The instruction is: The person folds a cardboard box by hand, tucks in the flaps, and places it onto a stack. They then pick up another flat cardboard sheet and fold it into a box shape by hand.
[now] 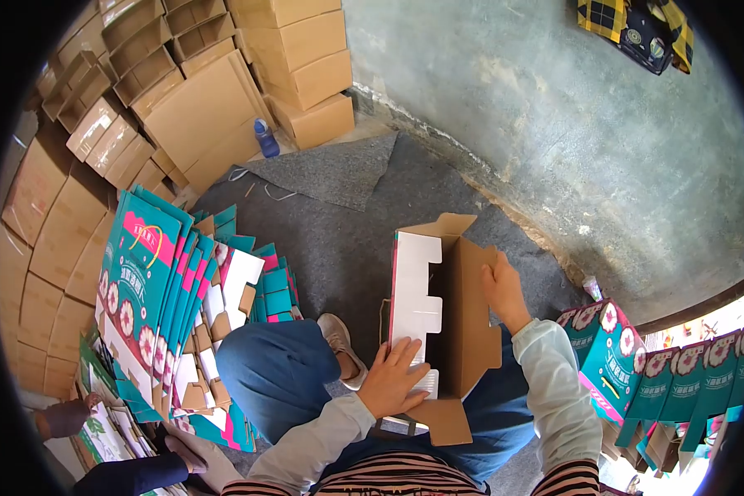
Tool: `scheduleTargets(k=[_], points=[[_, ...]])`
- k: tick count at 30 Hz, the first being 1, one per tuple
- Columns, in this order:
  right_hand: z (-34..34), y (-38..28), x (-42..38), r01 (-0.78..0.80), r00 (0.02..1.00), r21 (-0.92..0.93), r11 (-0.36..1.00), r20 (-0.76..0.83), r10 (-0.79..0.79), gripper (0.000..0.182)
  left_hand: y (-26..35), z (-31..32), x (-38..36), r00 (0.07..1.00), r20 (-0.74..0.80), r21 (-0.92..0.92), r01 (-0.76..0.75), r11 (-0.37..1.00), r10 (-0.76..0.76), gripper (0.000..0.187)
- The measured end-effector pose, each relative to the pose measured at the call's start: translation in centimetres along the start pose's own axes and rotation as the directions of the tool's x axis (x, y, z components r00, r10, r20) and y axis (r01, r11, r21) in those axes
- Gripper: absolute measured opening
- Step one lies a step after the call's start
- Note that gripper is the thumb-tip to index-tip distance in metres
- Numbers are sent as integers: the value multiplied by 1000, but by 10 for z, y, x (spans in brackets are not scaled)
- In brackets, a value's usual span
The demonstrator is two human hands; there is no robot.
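An unfolded cardboard box (471, 306) stands open between my knees. Its inside is brown, and one side has a white notched flap (419, 285) with a thin pink edge. My left hand (397, 380) lies on the near end of that flap, fingers stretched out. At the opposite side, my right hand (504, 289) grips the brown side panel near its far corner, with the fingertips curled over its edge. A short brown end flap (442, 420) sticks out toward my body, and another end flap (444, 226) stands out at the far end.
Flattened teal and pink printed boxes (145, 281) stack up at my left, and assembled printed boxes (616, 355) stand at my right. Brown cartons (306, 74) line the back left. A blue bottle (266, 139) stands by them. Another person's hand (64, 417) shows at lower left.
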State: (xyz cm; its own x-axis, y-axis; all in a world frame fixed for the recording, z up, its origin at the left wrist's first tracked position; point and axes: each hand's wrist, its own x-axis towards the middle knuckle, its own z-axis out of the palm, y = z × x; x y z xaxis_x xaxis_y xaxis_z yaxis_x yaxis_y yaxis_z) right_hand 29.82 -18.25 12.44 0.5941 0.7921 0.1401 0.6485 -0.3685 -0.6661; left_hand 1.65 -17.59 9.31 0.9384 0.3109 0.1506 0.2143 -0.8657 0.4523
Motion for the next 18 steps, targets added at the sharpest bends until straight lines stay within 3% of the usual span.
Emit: scheduleTargets(k=[2,5,8,11,12,14,17,18], points=[[5,4,-3,26,994,-60,998,-100,-32,41,-1,3,0,1000,-4,-9,5,1000,-5,46],[0,-15,-11,329,884,-348,878,-213,-416,54,-3,3,-2,1000,-7,-19,2,1000,-3,45],[-34,-53,-37,566,769,-509,649,41,-638,50,-1,5,-2,1000,-20,-10,-17,1000,17,44],[-51,-53,-73,777,629,-270,569,370,-684,41,-1,4,-1,1000,-26,-23,-13,1000,13,43],[-58,-58,-87,770,603,-221,599,560,-568,39,-2,4,-1,1000,-27,-32,-12,999,12,42],[-70,-65,-117,718,431,-139,682,858,-280,36,-4,7,-3,1000,-29,-56,-13,998,11,40],[-76,-50,-149,763,348,-14,647,852,-392,42,-7,9,-4,999,-36,-71,-9,997,6,35],[-75,-48,-157,771,370,-4,637,817,-443,43,-7,9,-5,1000,-28,-76,-6,997,4,34]])
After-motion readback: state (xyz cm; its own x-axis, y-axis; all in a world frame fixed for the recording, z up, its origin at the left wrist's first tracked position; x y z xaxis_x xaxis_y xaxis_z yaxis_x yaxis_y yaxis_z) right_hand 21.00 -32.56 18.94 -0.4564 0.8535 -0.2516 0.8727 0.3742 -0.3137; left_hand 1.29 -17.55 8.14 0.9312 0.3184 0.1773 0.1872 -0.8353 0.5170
